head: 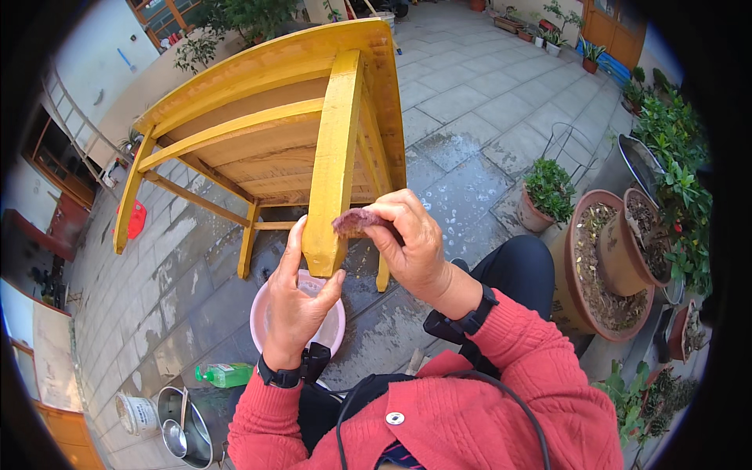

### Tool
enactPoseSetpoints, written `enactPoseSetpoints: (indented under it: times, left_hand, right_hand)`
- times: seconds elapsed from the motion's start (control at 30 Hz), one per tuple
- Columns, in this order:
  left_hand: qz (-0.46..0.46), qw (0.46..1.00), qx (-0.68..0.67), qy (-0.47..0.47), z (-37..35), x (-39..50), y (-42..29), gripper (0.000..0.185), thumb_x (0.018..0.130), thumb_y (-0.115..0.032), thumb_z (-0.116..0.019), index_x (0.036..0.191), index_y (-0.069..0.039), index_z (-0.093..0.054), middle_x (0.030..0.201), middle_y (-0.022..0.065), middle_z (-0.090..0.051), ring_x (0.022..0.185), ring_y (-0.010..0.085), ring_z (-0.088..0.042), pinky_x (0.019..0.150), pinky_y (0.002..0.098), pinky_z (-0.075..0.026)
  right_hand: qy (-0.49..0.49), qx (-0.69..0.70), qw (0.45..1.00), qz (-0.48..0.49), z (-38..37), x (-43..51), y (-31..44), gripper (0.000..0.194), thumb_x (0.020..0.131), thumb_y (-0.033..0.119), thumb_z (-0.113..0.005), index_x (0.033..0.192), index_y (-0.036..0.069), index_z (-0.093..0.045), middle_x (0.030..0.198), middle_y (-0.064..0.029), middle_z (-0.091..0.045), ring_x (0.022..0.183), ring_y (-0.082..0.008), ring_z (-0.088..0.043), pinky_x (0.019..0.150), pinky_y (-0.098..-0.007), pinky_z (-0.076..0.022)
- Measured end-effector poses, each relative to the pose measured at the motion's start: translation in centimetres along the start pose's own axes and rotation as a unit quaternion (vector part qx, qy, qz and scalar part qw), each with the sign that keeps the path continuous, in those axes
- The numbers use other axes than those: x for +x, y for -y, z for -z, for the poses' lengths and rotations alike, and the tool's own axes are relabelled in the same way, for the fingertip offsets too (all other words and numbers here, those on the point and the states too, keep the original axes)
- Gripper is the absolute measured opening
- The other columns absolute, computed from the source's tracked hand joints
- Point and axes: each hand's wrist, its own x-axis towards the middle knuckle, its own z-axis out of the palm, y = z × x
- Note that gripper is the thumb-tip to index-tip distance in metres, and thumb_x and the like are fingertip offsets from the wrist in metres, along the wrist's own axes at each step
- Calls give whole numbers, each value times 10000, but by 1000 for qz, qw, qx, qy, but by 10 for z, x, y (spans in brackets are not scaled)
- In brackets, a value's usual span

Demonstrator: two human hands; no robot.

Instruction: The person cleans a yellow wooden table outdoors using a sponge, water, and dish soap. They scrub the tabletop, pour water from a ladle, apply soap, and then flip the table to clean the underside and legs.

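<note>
A yellow wooden table stands tilted before me, its underside and legs facing me. My left hand holds the lower end of the nearest table leg, fingers on one side and thumb on the other. In my right hand is a dark reddish scouring pad, pinched between thumb and fingers and pressed against the leg's right edge near its end. Below the leg, partly behind my left hand, a pink plastic basin with sudsy water rests on the paving.
Wet, foamy paving lies right of the table. At lower left are a green pump bottle, a white bucket and a metal pot with a ladle. Large planters crowd my right side. A red plastic object lies behind the table.
</note>
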Motion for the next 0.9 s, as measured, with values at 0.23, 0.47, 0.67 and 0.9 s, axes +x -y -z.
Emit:
enactPoseSetpoints:
  times: [0.23,0.47,0.67,0.9]
  left_hand:
    - [3,999,-49,4,-6,0,-7,893,747,-95,-809,1498,16,-338,1435,185,-504,1317,254,-513,1098,359,-387]
    - [18,1000,-9,10,-5,2,-6,869,737,-39,-788,1485,26,-350,1383,171,-531,1245,238,-556,1062,341,-415]
    - [20,1000,7,-7,-4,-1,2,881,711,-3,-774,1479,53,-347,1308,170,-574,1172,231,-600,1024,343,-454]
    - [20,1000,-4,-23,-6,-3,3,890,704,10,-776,1482,53,-345,1330,159,-566,1160,214,-606,1009,327,-466]
  right_hand:
    - [-141,84,952,-258,-17,58,-101,150,948,52,-642,1081,-12,-666,970,-15,-704,868,-68,-628,777,-226,-523]
    - [-162,19,974,-159,-72,67,-117,211,924,30,-655,1134,11,-664,978,-96,-737,889,-119,-702,767,-268,-551]
    - [-152,-12,971,-183,-92,1,-165,186,908,1,-649,1092,17,-670,957,-91,-725,856,-116,-688,743,-265,-534]
    - [-71,14,897,-436,-90,-31,-194,125,914,28,-643,1032,3,-672,875,-62,-724,833,-89,-659,748,-247,-513]
